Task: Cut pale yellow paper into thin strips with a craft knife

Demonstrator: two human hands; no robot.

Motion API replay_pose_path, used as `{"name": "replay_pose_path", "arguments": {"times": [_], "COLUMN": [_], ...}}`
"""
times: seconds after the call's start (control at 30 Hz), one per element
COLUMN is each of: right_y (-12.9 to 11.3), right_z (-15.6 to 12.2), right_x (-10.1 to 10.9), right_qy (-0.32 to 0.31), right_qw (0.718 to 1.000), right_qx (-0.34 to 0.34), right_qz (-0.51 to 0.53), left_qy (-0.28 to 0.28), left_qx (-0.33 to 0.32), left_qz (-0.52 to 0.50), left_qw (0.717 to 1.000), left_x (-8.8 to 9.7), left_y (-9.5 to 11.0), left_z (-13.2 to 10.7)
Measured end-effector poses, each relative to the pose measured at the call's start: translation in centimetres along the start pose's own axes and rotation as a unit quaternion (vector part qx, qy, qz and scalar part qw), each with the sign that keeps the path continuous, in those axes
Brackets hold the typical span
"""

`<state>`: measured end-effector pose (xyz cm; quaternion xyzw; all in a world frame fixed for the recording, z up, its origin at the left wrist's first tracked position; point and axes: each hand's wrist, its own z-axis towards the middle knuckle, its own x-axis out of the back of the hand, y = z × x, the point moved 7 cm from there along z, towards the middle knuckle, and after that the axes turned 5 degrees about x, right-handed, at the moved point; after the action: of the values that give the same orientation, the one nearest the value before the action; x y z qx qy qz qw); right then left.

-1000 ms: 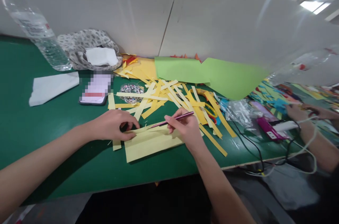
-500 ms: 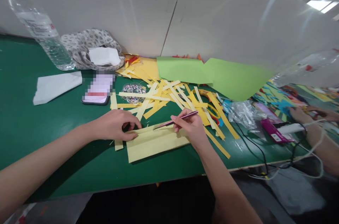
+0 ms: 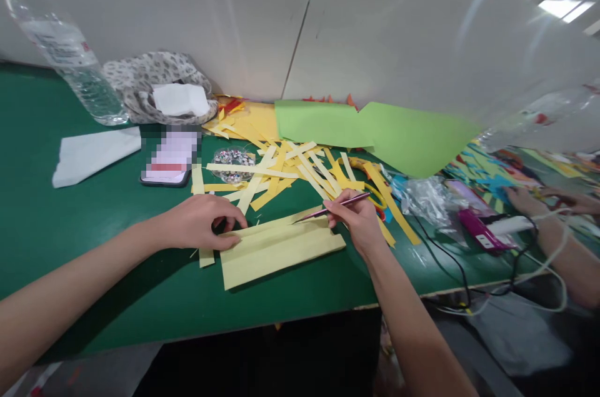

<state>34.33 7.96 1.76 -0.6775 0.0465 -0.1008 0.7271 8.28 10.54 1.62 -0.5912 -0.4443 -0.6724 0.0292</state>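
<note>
A folded pale yellow paper (image 3: 281, 250) lies on the green table, its crease running lengthwise. My left hand (image 3: 201, 222) holds it down at the left end, thumb on the paper and fingers curled over the top edge. Between the thumb and fingers of my right hand (image 3: 354, 219) is a slim maroon pen (image 3: 315, 214), its tip at the strip above the crease. Beyond the paper lies a pile of cut yellow paper strips (image 3: 276, 172). One pale strip (image 3: 206, 257) pokes out below my left hand.
Left stand a water bottle (image 3: 77, 59), a phone (image 3: 171, 156) and a spotted cloth bag (image 3: 140, 81). A round case of beads (image 3: 233, 156) sits by the strips. Green paper (image 3: 407, 140) leans at the wall. Right are yellow-handled scissors (image 3: 377, 195), cables, a magenta power bank (image 3: 482, 231) and another person's hands (image 3: 525, 202).
My right hand has slid right along the paper with the pen, uncovering the paper's right end. My left hand stays at the left end. The whole view has shifted slightly.
</note>
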Motion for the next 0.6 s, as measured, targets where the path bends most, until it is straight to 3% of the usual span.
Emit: {"name": "replay_pose_path", "arguments": {"times": [0.3,0.6], "right_y": [-0.1,0.2], "right_z": [0.1,0.2], "right_x": [0.8,-1.1], "right_qy": [0.037,-0.018], "right_qw": [0.997,0.999], "right_qx": [0.011,-0.001], "right_qz": [0.065,0.036], "left_qy": [-0.004,-0.002], "left_qx": [0.009,0.011], "left_qz": [0.002,0.009], "left_qw": [1.0,1.0], "left_x": [0.0,0.0], "left_y": [0.1,0.0], "left_z": [0.0,0.0]}}
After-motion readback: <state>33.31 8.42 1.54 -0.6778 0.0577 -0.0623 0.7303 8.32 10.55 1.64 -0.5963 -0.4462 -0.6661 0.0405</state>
